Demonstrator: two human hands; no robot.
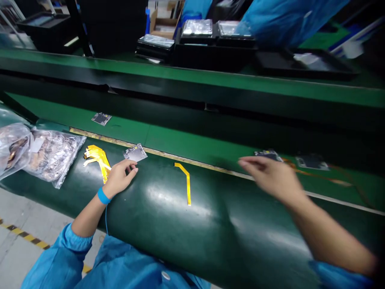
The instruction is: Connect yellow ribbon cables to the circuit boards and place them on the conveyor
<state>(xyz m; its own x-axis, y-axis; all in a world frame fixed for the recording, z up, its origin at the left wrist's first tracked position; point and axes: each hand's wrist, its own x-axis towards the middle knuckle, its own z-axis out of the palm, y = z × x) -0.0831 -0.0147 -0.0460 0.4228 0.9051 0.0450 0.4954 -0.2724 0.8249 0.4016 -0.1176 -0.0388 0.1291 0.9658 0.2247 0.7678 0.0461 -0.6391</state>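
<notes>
My left hand [120, 176] rests on the dark green bench edge with its fingers curled loosely, just below a small grey circuit board [135, 153] and beside a pile of yellow flex strips [98, 158]. It holds nothing I can make out. My right hand [272, 174] reaches out over the belt, blurred by motion, fingers stretched toward a dark circuit board [268, 154]. A single bent yellow flex strip [185, 180] lies on the bench between my hands.
Clear bags of parts [45, 154] lie at the left. Other small boards [101, 118] [311, 161] sit on the green belt [186, 140]. Black trays [198, 38] stand on the far bench, where a person in blue [279, 18] works.
</notes>
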